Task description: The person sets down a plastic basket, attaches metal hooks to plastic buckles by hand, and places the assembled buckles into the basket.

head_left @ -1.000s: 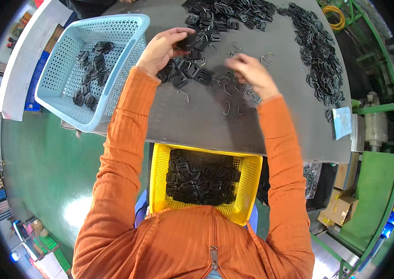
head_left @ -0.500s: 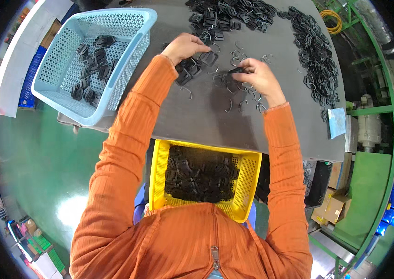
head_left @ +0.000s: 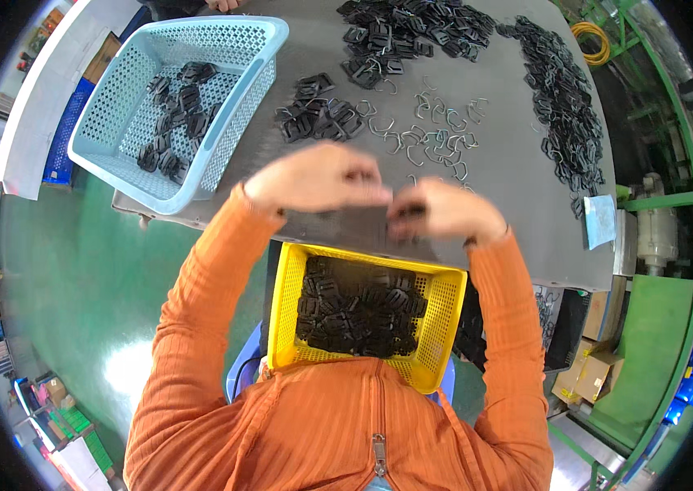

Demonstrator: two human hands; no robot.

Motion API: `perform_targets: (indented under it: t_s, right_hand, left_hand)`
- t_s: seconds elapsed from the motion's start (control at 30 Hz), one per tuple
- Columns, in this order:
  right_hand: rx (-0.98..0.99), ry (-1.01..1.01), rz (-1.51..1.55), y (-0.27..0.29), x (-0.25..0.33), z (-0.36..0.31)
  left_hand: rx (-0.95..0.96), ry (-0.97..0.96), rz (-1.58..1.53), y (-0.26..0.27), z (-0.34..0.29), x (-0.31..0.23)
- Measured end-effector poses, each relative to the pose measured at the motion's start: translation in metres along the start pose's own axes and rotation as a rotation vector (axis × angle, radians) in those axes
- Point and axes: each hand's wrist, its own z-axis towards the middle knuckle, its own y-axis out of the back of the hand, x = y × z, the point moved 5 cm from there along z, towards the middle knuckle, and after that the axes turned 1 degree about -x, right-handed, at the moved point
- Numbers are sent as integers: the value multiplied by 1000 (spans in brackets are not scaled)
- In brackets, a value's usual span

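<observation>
Close together above the table's near edge, my two hands are smeared by motion. My left hand (head_left: 319, 177) has its fingers drawn together at the tips; what they pinch, if anything, does not show. A black plastic buckle (head_left: 406, 214), partly hidden by fingers, is in the grip of my right hand (head_left: 453, 211). Beyond my hands lie loose bent wire hooks (head_left: 442, 146). Left of them sits a small heap of black buckles (head_left: 326, 123). Below my hands, against my body, a yellow basket (head_left: 282, 315) holds many black buckles (head_left: 354, 319).
A light blue basket (head_left: 214, 168) with some black buckles stands at the table's left. Larger heaps of black buckles (head_left: 420, 33) and of buckles with wire hooks (head_left: 563, 106) lie farther back. A blue packet (head_left: 599, 221) is at the right edge. Another person's hand (head_left: 223, 5) shows at the far edge.
Both hands have come back toward me and closer together, away from the buckles and wire hooks. My right hand still has the black buckle. Another person's hand has appeared at the far edge.
</observation>
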Motion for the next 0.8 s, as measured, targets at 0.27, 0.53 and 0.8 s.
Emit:
perform_targets:
  t_s: [0.27,0.53,0.8]
  right_hand:
    - [-622,-88,-344,47,-13,69]
    - [-551,-122,-470,55,-27,105]
    - [-615,-171,184,82,-81,33]
  left_hand:
    - [-966,13,640,18,14,66]
    - [-960,60,-521,31,2,122]
    - [-1101,376,292,83,34,100]
